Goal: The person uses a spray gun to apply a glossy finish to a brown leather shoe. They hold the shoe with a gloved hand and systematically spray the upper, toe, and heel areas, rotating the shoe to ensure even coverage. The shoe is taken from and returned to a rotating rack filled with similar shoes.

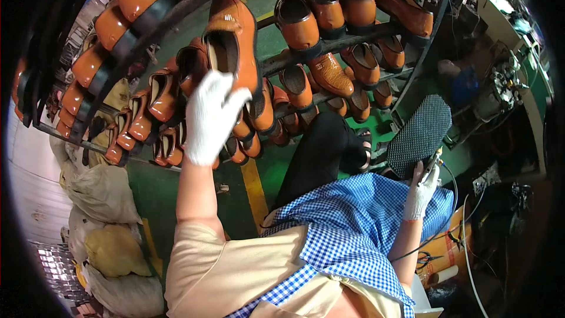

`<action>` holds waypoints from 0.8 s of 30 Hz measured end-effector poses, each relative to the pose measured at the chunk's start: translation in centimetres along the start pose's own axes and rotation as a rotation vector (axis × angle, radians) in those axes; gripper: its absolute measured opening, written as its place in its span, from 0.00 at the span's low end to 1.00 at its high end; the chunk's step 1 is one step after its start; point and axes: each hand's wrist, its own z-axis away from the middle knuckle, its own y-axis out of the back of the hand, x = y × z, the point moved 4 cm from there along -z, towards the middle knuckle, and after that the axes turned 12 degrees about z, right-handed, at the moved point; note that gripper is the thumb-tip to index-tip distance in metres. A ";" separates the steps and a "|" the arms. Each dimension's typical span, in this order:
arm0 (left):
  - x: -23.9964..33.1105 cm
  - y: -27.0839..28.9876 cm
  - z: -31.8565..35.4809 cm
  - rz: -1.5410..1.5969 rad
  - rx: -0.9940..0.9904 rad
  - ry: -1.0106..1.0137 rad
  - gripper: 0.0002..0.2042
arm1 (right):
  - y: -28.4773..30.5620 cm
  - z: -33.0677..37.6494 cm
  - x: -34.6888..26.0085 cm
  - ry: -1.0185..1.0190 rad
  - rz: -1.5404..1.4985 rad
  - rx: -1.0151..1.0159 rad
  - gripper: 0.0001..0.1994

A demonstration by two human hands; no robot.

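My left hand (213, 119), in a white knit glove, grips an orange-brown loafer (247, 44) by its heel end. Toe pointing away from me, the shoe is at the rack's upper rail; whether it rests there I cannot tell. My right hand (424, 191), gloved with a bare thumb tip showing, is closed around a small brass-tipped tool (438, 154) with a thin hose; the fingers hide most of it. Just beyond that hand is a dark, grid-textured, sole-shaped piece (421, 135). Whether my right hand also touches this piece cannot be made out.
A dark metal rack (359, 38) carries several rows of glossy orange-brown shoes in front and to the left. Stuffed pale sacks (97, 191) lie at left. At right are machinery (500, 91), a trailing hose (453, 176) and scissors (428, 259) on a cardboard-coloured surface.
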 end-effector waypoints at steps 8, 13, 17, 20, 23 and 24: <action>-3.6 0.6 -5.7 -0.262 0.209 -0.064 0.12 | 1.1 0.6 -3.5 -0.164 -0.023 -0.048 0.13; 4.1 -3.3 -7.1 0.200 0.209 -0.270 0.25 | 0.7 1.0 -1.5 -0.145 -0.062 0.005 0.12; 1.5 -8.3 -11.3 0.115 0.053 -0.218 0.35 | 0.2 1.0 -1.7 -0.208 -0.135 -0.079 0.11; 1.5 -8.5 -12.5 0.110 -0.037 -0.141 0.27 | 0.5 0.9 -3.0 -0.137 -0.004 -0.055 0.11; 2.6 -8.3 -10.9 0.162 0.042 -0.240 0.23 | 0.5 0.6 -3.4 -0.020 -0.010 0.010 0.11; 3.7 -8.3 -9.3 0.124 0.083 -0.213 0.22 | 0.7 0.7 -3.1 -0.007 0.025 0.025 0.11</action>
